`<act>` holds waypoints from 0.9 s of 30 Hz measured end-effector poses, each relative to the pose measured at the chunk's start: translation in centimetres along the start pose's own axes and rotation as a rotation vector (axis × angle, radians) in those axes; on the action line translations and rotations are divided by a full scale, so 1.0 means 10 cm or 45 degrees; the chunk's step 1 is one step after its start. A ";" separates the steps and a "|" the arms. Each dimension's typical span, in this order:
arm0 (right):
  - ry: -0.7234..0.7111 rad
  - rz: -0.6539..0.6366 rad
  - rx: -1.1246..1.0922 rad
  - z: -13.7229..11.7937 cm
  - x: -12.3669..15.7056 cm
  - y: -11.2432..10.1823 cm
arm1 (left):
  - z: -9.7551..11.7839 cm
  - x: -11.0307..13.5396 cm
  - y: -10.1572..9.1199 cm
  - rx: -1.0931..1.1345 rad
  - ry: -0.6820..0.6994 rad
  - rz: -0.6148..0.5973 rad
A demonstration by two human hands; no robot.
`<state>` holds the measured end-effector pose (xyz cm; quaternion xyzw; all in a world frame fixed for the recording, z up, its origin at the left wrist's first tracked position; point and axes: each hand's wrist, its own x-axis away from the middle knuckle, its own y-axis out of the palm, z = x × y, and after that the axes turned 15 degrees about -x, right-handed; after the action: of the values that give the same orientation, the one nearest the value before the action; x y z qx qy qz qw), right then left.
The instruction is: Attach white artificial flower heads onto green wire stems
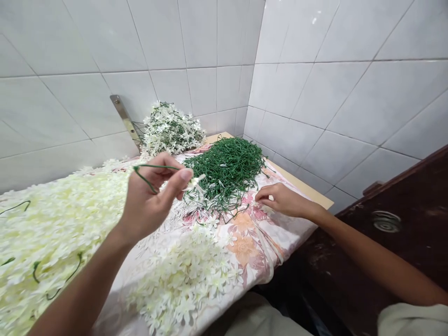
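From here I see my left hand [150, 196] pinching narrowly one green wire [154, 167] and one small white flower [194, 182]. My right hand [282, 200], grip narrow, holding unclear, rests on the floral cloth [245, 247], just beside the one heap of green wires [224, 172].

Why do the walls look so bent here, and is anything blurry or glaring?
In the head view, the white wall tiles slant and bow toward the edges, likely wide-angle distortion. Light is soft and even, with faint glare on the tiles and no hard shadows. The left hand, closest to the lens, looks slightly soft, while the pile of green wire stays sharp.
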<state>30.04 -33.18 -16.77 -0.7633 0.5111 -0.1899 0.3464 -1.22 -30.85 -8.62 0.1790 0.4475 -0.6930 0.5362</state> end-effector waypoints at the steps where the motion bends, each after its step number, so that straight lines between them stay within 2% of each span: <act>1: 0.005 0.049 -0.067 -0.05 0.01 -0.01 | 0.01 0.01 0.04 -0.072 0.024 -0.039; 4: 0.029 0.223 -0.298 -0.22 0.03 -0.01 | 0.05 0.04 0.15 -0.285 0.049 -0.182; 7: 0.025 0.373 -0.590 -0.39 0.02 0.05 | 0.08 0.08 0.26 -0.384 0.068 -0.315; 11: -0.041 0.448 -0.887 -0.59 -0.01 0.14 | 0.10 0.13 0.36 -0.422 0.121 -0.383; 18: -0.140 0.470 -0.790 -0.82 -0.04 0.27 | 0.08 0.20 0.45 -0.451 0.107 -0.362; 27: -0.173 0.515 -0.658 -0.88 -0.02 0.37 | 0.04 0.21 0.47 -0.502 0.089 -0.425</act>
<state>21.89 -36.80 -13.41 -0.7201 0.6591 0.0699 0.2052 2.30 -32.53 -11.97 0.0186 0.6157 -0.6645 0.4231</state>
